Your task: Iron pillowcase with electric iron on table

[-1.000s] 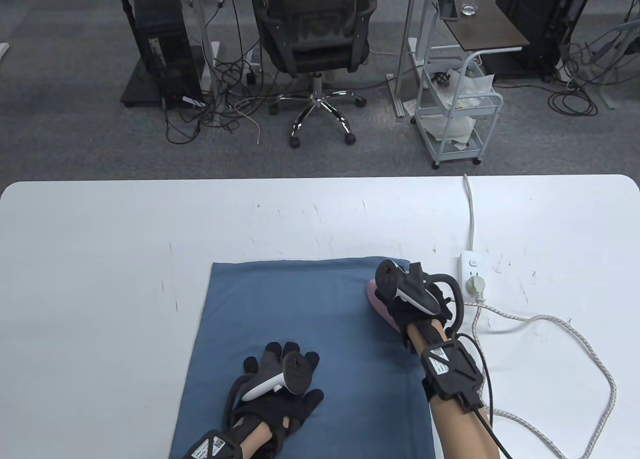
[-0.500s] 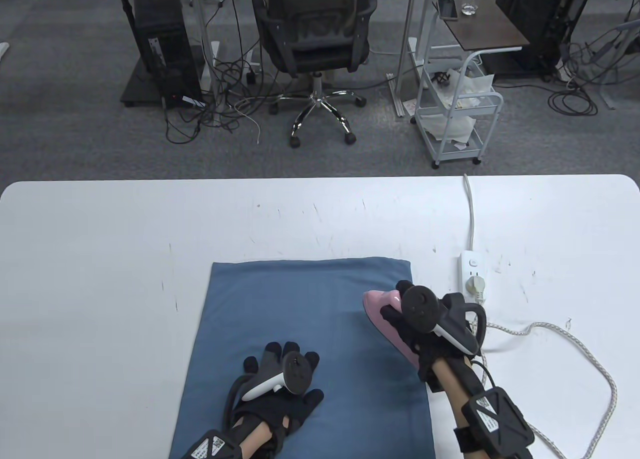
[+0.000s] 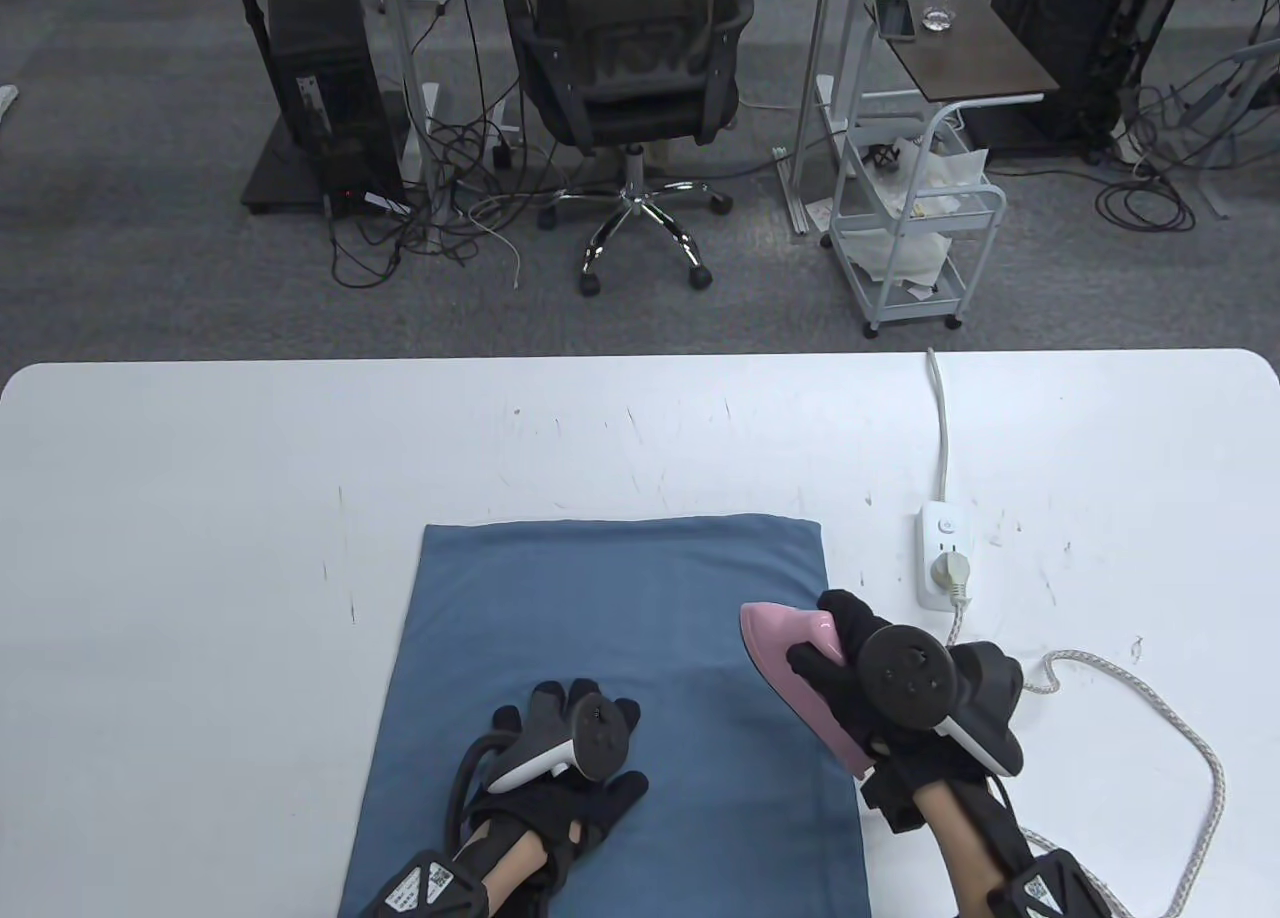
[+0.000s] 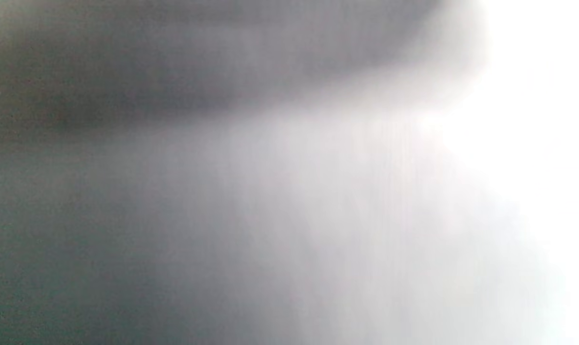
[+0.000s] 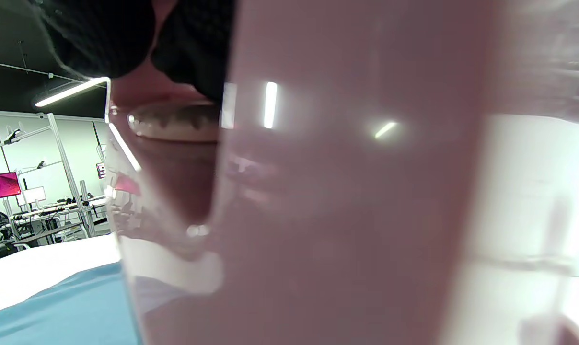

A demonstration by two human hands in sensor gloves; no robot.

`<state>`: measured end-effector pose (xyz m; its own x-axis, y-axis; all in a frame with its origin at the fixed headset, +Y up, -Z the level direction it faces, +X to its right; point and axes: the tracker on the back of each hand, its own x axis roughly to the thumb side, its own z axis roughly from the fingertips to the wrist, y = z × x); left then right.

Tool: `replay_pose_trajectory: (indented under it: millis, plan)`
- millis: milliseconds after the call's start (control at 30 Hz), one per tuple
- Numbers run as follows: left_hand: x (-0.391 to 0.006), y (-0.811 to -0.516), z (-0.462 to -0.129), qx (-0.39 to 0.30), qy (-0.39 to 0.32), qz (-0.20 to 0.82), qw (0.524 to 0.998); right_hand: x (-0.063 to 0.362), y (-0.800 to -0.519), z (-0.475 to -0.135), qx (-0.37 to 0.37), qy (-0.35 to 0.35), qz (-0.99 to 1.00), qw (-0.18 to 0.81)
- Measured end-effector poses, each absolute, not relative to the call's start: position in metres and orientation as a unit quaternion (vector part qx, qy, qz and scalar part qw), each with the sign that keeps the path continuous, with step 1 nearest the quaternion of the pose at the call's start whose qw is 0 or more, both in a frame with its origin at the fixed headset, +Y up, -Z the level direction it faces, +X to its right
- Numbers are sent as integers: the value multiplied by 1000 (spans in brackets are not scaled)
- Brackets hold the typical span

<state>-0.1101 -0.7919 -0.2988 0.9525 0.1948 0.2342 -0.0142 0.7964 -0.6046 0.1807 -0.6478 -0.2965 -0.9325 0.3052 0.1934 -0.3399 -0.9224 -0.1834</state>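
Note:
A blue pillowcase [image 3: 610,638] lies flat on the white table [image 3: 200,508]. My left hand [image 3: 570,758] rests flat on its lower middle, fingers spread. My right hand [image 3: 850,668] grips the handle of a pink electric iron [image 3: 790,673], which sits on the pillowcase's right edge with its tip pointing up-left. The right wrist view is filled by the iron's pink body [image 5: 347,191], with gloved fingers [image 5: 184,43] at the top and blue cloth [image 5: 54,311] at the lower left. The left wrist view is a grey blur.
A white power strip [image 3: 943,556] lies right of the pillowcase with the iron's plug in it. The braided cord [image 3: 1190,738] loops over the table at right. An office chair [image 3: 630,78] and a white cart [image 3: 915,228] stand beyond the far edge.
My right hand has drawn the iron down the pillowcase's right edge toward me, from near the top right corner to mid-edge. My left hand has barely moved.

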Motion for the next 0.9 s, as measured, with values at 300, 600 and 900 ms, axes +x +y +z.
replay_pose_trajectory:
  millis: [300,600,900]
  plan:
    - [-94,-795,-362,-301,-125,67,943,189,-644,-296,72,-115,977,164]
    - [-103,-812,-352,-357,-131,95,920,189,-651,-299,73,-101,980,157]
    - [-115,-815,-292,-363,-139,84,918,140,-688,-323,131,-40,987,85]
